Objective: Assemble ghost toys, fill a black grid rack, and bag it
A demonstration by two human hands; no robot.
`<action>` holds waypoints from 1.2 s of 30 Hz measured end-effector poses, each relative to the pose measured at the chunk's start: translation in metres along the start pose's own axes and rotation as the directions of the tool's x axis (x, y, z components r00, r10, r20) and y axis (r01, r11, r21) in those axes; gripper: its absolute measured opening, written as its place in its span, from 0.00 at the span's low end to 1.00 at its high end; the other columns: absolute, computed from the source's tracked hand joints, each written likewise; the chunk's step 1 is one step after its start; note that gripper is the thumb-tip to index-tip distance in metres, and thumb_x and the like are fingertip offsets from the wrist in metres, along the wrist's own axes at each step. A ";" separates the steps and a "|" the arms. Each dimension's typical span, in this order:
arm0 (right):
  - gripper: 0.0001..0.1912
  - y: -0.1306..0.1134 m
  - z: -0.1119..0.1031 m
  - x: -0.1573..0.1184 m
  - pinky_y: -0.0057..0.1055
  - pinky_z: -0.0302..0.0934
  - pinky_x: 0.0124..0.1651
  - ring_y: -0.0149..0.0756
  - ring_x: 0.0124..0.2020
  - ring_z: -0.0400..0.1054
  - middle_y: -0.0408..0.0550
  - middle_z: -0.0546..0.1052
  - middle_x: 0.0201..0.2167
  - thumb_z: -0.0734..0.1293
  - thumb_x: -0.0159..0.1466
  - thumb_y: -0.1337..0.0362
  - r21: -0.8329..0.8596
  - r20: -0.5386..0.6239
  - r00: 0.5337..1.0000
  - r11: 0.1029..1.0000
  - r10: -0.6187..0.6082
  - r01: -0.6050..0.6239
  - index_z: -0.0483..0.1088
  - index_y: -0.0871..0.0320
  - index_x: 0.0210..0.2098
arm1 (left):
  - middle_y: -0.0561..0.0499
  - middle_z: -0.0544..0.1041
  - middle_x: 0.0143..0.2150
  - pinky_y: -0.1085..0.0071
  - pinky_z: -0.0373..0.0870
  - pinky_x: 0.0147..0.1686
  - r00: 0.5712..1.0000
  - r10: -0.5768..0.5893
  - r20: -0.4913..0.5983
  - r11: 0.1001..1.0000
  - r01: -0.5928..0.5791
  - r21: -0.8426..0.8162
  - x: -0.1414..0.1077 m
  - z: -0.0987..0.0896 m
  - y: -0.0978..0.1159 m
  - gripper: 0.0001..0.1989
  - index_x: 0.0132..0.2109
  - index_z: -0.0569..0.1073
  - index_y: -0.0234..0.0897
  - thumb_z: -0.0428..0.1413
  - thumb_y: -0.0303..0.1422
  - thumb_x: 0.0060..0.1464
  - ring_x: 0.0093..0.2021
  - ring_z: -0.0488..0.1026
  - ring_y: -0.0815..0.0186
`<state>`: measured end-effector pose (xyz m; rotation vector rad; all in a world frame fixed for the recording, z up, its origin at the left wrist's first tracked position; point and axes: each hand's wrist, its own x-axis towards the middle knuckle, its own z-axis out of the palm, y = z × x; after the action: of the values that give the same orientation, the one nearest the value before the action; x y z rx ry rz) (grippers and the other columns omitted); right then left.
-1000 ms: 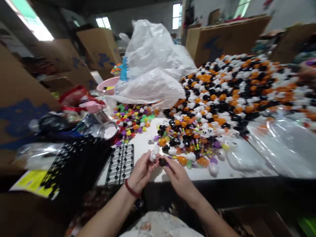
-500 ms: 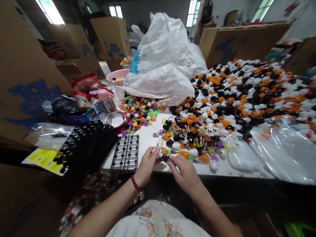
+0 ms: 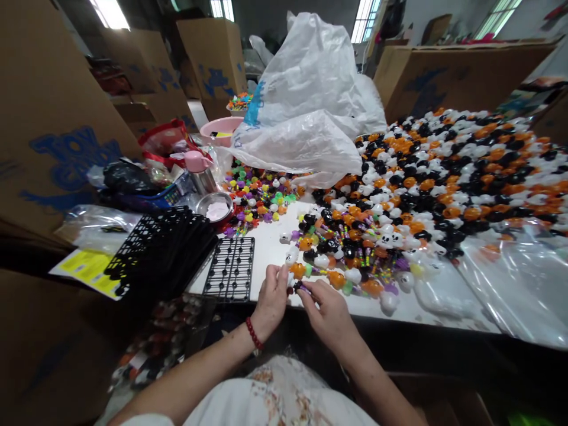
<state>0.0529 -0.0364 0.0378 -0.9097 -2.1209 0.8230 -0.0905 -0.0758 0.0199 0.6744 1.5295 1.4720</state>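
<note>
My left hand (image 3: 271, 299) is closed, thumb and fingers around one end of a small black toy piece (image 3: 297, 286). My right hand (image 3: 327, 307) pinches its other end, where a bit of purple shows. The fingers cover most of the piece, so its full shape is hidden. Both hands are at the front edge of the white table (image 3: 265, 260). Just beyond them lie an orange pumpkin-shaped toy (image 3: 298, 270) and a white skull-like toy (image 3: 291, 255), part of a loose heap of small toys (image 3: 350, 236) with candy-coloured tubes.
A black grid rack (image 3: 229, 269) lies left of my hands, beside stacked black racks (image 3: 166, 254). A metal bowl (image 3: 214, 208) holds pale powder. Behind are small colourful parts (image 3: 261, 195) and a big white plastic bag (image 3: 306, 89). Rightward rise heaped toy heads (image 3: 457, 160) and clear bags (image 3: 515, 278).
The view has shifted slightly, so the table things appear further right. Both hands stay together, still on the small black piece, with the fingers slightly rearranged.
</note>
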 end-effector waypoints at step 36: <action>0.32 0.057 0.027 0.062 0.51 0.61 0.61 0.49 0.64 0.57 0.61 0.62 0.64 0.57 0.69 0.66 -0.275 -0.189 0.961 0.950 -0.201 0.145 0.45 0.59 0.70 | 0.46 0.70 0.39 0.66 0.63 0.44 0.852 0.505 0.136 0.563 -0.445 0.697 0.183 -0.013 0.073 0.07 0.37 0.72 0.36 0.58 0.34 0.53 0.41 0.66 0.60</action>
<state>0.0194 0.0368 -0.0001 -0.8831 -2.1096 0.3444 -0.2006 0.0862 0.0493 1.6274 2.1119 1.2324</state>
